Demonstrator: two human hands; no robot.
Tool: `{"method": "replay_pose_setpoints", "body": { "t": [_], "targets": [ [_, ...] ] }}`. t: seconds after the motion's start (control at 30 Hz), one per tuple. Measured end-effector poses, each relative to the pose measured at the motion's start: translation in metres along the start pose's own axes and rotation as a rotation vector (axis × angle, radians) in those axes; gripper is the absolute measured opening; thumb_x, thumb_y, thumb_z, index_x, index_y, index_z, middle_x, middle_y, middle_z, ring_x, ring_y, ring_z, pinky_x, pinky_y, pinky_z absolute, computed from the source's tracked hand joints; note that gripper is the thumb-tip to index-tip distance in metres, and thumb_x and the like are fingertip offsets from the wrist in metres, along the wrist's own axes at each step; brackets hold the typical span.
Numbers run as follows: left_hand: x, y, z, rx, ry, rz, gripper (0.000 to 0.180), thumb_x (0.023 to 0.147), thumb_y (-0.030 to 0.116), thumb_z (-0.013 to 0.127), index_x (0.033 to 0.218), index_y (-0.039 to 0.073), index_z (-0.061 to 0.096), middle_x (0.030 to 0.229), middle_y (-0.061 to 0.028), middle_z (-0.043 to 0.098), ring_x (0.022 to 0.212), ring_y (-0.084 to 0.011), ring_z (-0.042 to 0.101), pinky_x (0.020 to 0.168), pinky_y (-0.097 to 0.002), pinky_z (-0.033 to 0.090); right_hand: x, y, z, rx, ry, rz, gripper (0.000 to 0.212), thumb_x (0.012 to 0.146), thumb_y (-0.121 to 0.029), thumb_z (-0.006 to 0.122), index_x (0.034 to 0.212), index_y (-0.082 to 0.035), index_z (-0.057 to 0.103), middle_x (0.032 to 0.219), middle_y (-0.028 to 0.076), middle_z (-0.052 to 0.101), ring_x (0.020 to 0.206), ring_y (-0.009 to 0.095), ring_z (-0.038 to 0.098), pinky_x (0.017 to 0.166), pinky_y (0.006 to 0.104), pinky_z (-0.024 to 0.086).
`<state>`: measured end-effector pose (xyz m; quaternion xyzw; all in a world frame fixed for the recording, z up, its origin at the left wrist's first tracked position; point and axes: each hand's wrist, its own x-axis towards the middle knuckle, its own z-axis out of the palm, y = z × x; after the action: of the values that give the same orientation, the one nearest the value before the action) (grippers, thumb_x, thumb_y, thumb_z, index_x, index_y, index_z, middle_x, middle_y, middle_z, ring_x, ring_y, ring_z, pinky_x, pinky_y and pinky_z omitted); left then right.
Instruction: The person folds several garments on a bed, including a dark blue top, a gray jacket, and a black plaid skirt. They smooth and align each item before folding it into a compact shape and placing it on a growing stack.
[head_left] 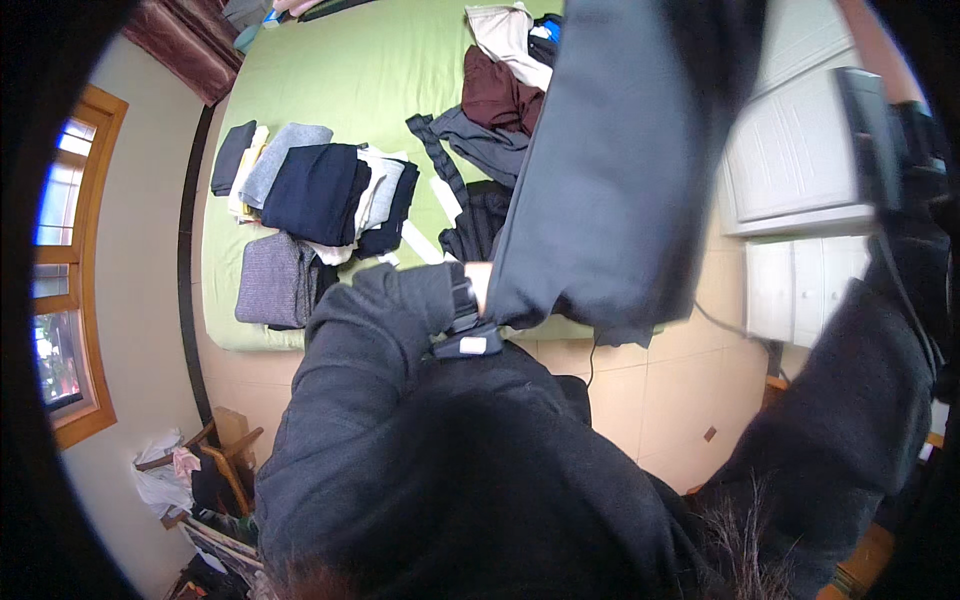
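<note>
Dark grey garment (pixel 620 170) hangs above the green bed (pixel 340 90), held up by 2 hands. Left hand (pixel 481 285) grips its lower edge, fingers hidden behind cloth. Right hand out of view; grip unknown. Folded clothes (pixel 310 200) lie left.

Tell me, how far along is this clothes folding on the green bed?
Done, it seems: a batch of folded clothes lies stacked on the green bed. In hand: a dark grey garment held up, the left hand at its lower corner; the right hand is hidden. Left: a loose pile of unfolded clothes beside the stacks.
</note>
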<state>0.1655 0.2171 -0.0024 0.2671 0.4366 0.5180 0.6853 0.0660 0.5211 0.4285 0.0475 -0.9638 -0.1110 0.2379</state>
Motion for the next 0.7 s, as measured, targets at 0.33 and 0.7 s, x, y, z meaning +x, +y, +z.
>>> {"method": "replay_pose_setpoints", "body": {
  "t": [0.33, 0.7],
  "targets": [
    [-0.035, -0.031, -0.011, -0.376, 0.169, -0.166, 0.036, 0.094, 0.025, 0.043, 0.116, 0.000, 0.056, 0.120, -0.0086, 0.058, 0.109, -0.0172, 0.054, 0.096, -0.0330, 0.041, -0.353, -0.172, 0.189, 1.148, -1.435, 1.046, 0.076, 0.081, -0.072, 0.042, 0.116, -0.005, 0.054, 0.106, 0.014, 0.059, 0.095, 0.023, 0.058, 0.080, 0.0356, 0.050],
    [-0.064, 0.005, -0.031, -0.488, 0.191, -0.169, 0.036, 0.094, 0.024, 0.042, 0.115, -0.002, 0.056, 0.118, -0.0106, 0.058, 0.107, -0.0198, 0.055, 0.096, -0.0351, 0.041, -0.382, -0.252, 0.225, 2.093, -0.945, 0.989, 0.091, 0.077, -0.071, 0.045, 0.142, -0.010, 0.030, 0.142, 0.004, 0.034, 0.128, 0.018, 0.031, 0.107, 0.0361, 0.023]
  ]
}}
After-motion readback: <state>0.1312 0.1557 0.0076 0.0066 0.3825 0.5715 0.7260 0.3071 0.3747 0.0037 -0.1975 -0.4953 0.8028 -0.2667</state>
